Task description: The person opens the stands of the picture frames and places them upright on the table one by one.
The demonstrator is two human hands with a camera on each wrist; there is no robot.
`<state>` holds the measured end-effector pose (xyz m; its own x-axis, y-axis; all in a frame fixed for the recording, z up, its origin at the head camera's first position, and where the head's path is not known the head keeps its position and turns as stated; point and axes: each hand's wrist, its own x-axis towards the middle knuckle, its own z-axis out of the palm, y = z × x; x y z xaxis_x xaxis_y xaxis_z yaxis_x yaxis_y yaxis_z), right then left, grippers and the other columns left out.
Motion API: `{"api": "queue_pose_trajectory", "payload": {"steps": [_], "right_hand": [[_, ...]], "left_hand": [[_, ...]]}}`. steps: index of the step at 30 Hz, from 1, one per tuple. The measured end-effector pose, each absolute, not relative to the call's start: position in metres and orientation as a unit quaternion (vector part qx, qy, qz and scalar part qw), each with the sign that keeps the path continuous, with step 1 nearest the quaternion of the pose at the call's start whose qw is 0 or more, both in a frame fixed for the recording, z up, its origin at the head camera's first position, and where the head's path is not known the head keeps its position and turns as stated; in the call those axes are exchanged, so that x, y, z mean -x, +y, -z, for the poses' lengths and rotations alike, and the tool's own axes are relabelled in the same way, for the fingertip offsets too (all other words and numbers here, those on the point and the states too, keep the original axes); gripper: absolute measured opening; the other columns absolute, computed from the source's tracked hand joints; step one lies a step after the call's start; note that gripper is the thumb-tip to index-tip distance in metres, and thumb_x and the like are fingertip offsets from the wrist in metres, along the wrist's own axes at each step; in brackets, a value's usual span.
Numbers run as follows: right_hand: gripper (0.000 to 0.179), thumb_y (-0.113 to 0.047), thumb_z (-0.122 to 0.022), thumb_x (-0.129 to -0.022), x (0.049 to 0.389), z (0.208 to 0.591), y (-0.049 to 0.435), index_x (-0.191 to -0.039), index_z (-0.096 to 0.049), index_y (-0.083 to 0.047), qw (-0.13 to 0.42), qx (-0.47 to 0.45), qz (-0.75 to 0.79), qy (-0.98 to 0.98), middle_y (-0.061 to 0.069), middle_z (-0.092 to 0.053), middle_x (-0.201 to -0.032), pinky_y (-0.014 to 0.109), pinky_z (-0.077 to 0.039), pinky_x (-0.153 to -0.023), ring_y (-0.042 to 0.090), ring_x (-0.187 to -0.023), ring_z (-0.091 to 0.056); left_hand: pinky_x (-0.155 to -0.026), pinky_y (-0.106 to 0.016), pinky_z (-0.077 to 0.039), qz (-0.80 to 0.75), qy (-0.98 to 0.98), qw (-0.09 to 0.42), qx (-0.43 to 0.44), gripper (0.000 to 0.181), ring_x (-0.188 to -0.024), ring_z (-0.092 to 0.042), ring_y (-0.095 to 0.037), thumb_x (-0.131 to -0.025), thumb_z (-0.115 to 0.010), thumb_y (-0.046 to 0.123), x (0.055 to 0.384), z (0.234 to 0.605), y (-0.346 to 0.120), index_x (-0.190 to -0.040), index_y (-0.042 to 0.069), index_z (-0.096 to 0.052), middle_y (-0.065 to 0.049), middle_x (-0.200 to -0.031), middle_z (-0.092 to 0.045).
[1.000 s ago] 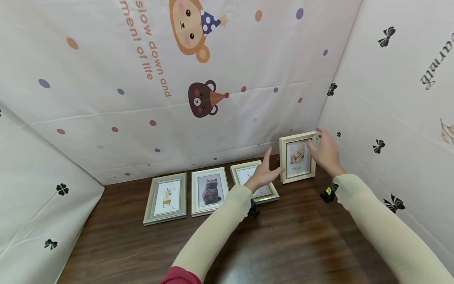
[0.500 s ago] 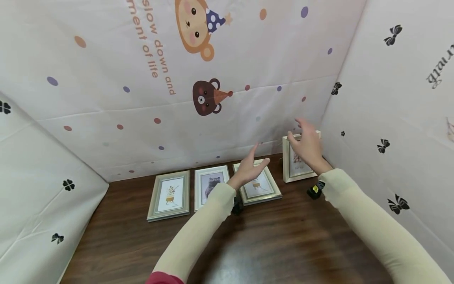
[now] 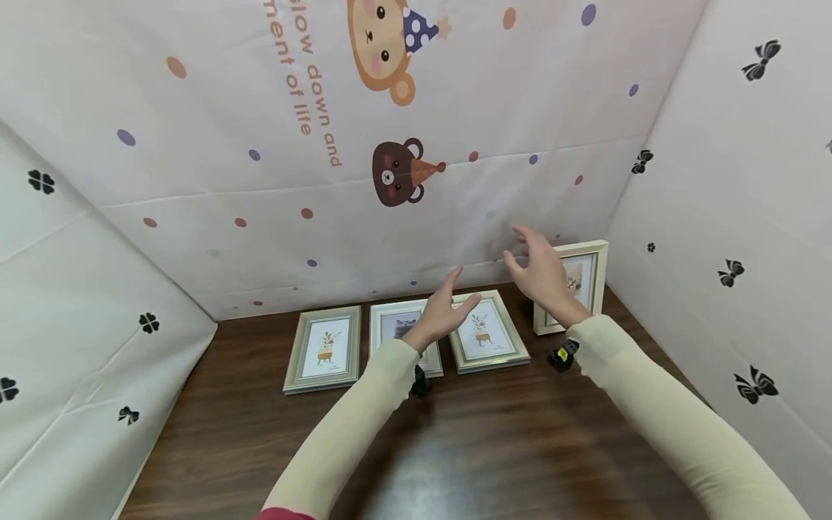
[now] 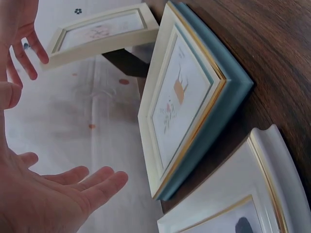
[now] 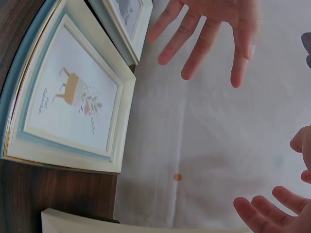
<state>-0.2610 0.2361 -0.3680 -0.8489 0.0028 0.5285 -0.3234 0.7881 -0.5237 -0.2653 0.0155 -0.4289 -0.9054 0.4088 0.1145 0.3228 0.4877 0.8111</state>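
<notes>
My left hand (image 3: 442,312) hovers with fingers spread and nothing in it, above the gap between the cat picture frame (image 3: 390,328) and a pale photo frame with a potted-plant print (image 3: 484,332). Its fingers do not touch the plant frame in the left wrist view. Also without a grip, my right hand (image 3: 542,274) is in the air, its fingers loosely bent. Behind it, a cream photo frame with a flower print (image 3: 598,274) stands upright, partly hidden by the hand and wrist. The left wrist view shows a dark stand leg (image 4: 126,61) behind that frame.
Another photo frame with a plant print (image 3: 325,350) lies at the left end of the row. All are on a dark wooden table (image 3: 494,448). A white printed cloth wall (image 3: 312,238) rises behind, with side walls left and right.
The right hand has come away from the standing frame's upper right edge and moved left. My left hand has also moved left, toward the cat frame. The head view has shifted leftward; the frames stay put.
</notes>
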Motion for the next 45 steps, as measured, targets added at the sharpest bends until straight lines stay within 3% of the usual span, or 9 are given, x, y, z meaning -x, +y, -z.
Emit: {"api": "queue_pose_trajectory", "payload": {"steps": [9,17,21,25,28,33,36,40,45], "right_hand": [[0.055,-0.018,-0.065,-0.101,0.265,0.377,0.233,-0.15,-0.046,-0.003,0.232,-0.101,-0.319,-0.914,0.026,-0.061,-0.133,0.059,-0.053,-0.087,0.043,-0.108,-0.064],[0.062,-0.021,-0.06,-0.104,0.275,0.38,0.228,-0.157,-0.035,-0.003,0.093,-0.111,-0.283,-0.948,0.03,-0.057,-0.14,0.061,-0.047,-0.1,0.047,-0.123,-0.058],[0.065,-0.021,-0.06,-0.104,0.281,0.379,0.223,-0.159,-0.031,-0.002,0.031,-0.111,-0.258,-0.959,0.032,-0.053,-0.143,0.061,-0.047,-0.102,0.048,-0.126,-0.056],[0.069,-0.024,-0.06,-0.104,0.285,0.383,0.22,-0.161,-0.027,-0.003,-0.039,-0.072,-0.252,-0.964,0.033,-0.051,-0.145,0.055,-0.055,-0.087,0.045,-0.103,-0.067],[0.073,-0.025,-0.059,-0.105,0.288,0.39,0.22,-0.163,-0.02,-0.005,-0.093,-0.038,-0.262,-0.96,0.034,-0.045,-0.149,0.05,-0.059,-0.074,0.04,-0.086,-0.07],[0.077,-0.024,-0.058,-0.105,0.288,0.406,0.221,-0.164,-0.013,-0.004,-0.135,-0.014,-0.276,-0.952,0.034,-0.042,-0.152,0.047,-0.06,-0.073,0.034,-0.088,-0.067],[0.075,-0.023,-0.059,-0.105,0.286,0.414,0.22,-0.163,-0.016,-0.002,-0.143,-0.011,-0.275,-0.951,0.032,-0.044,-0.151,0.047,-0.06,-0.074,0.033,-0.086,-0.065],[0.074,-0.023,-0.061,-0.104,0.285,0.423,0.219,-0.162,-0.021,-0.001,-0.147,-0.008,-0.259,-0.955,0.031,-0.043,-0.152,0.047,-0.06,-0.072,0.034,-0.088,-0.066],[0.071,-0.022,-0.061,-0.104,0.29,0.434,0.219,-0.161,-0.024,-0.001,-0.156,0.006,-0.235,-0.959,0.032,-0.046,-0.148,0.044,-0.061,-0.066,0.034,-0.091,-0.067]], "left_hand": [[-0.117,-0.052,-0.035,-0.462,0.863,0.048,-0.199,0.08,-0.149,-0.037,-0.031,-0.102,-0.056,0.052,0.265,0.435,0.012,-0.166,0.024,-0.018,-0.008,-0.166,-0.031],[-0.113,-0.056,-0.04,-0.428,0.89,0.057,-0.15,0.077,-0.142,-0.043,-0.041,-0.103,-0.057,0.04,0.266,0.435,0.014,-0.165,0.015,-0.019,-0.021,-0.159,-0.039],[-0.095,-0.055,-0.055,-0.437,0.889,0.089,-0.109,0.079,-0.117,-0.063,-0.043,-0.103,-0.058,0.041,0.268,0.434,0.013,-0.166,0.017,-0.016,-0.027,-0.152,-0.046],[-0.069,-0.052,-0.062,-0.463,0.873,0.133,-0.068,0.082,-0.086,-0.068,-0.04,-0.102,-0.06,0.038,0.271,0.435,0.014,-0.166,0.024,-0.011,-0.031,-0.137,-0.053],[-0.065,-0.05,-0.062,-0.457,0.875,0.152,-0.05,0.083,-0.083,-0.068,-0.036,-0.103,-0.06,0.036,0.276,0.438,0.017,-0.167,0.026,-0.009,-0.03,-0.131,-0.053],[-0.059,-0.045,-0.062,-0.428,0.887,0.172,-0.026,0.081,-0.072,-0.072,-0.036,-0.103,-0.06,0.034,0.28,0.444,0.022,-0.166,0.019,-0.011,-0.031,-0.126,-0.058],[-0.056,-0.046,-0.061,-0.416,0.891,0.182,-0.01,0.08,-0.062,-0.072,-0.035,-0.104,-0.06,0.033,0.281,0.445,0.023,-0.165,0.012,-0.014,-0.034,-0.137,-0.054],[-0.055,-0.046,-0.061,-0.412,0.89,0.196,0.005,0.077,-0.057,-0.07,-0.034,-0.104,-0.059,0.032,0.282,0.447,0.025,-0.163,0.004,-0.017,-0.033,-0.158,-0.031],[-0.051,-0.041,-0.06,-0.403,0.893,0.202,0.003,0.055,-0.053,-0.07,-0.032,-0.104,-0.059,0.028,0.285,0.451,0.025,-0.144,-0.007,-0.043,-0.036,-0.155,-0.034]]}}
